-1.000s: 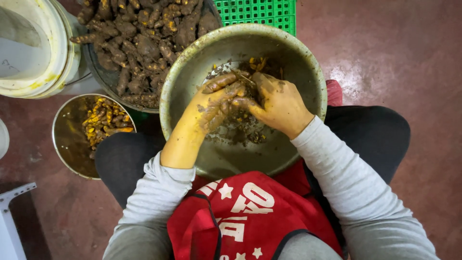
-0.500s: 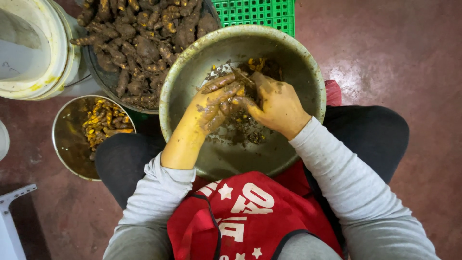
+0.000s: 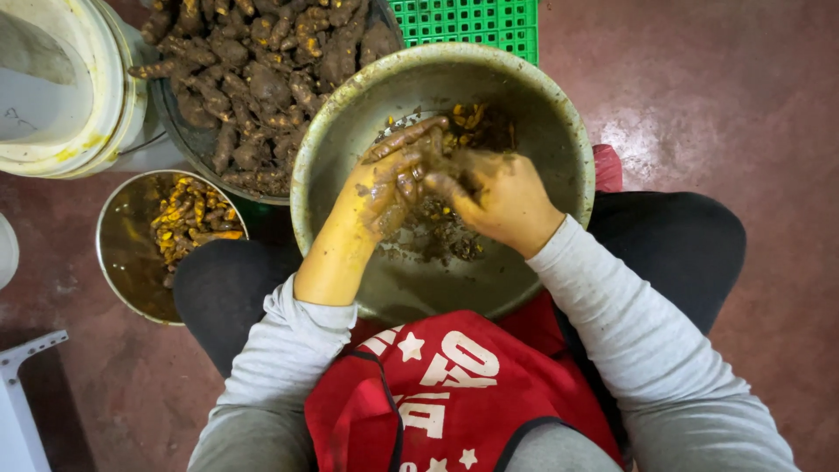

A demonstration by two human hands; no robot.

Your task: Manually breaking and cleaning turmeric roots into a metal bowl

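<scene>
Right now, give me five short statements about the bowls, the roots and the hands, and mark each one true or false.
1. Both hands are over the large metal bowl on the lap. True.
2. The left hand holds a brown root. True.
3. The small metal bowl holds muddy unpeeled roots. False: it holds orange-yellow peeled pieces.
4. The green crate sits on the person's knees. False: it lies on the floor beyond the large bowl.
5. The right hand rests on the white bucket. False: it works against the left hand inside the large bowl; the bucket stands apart at upper left.
</scene>
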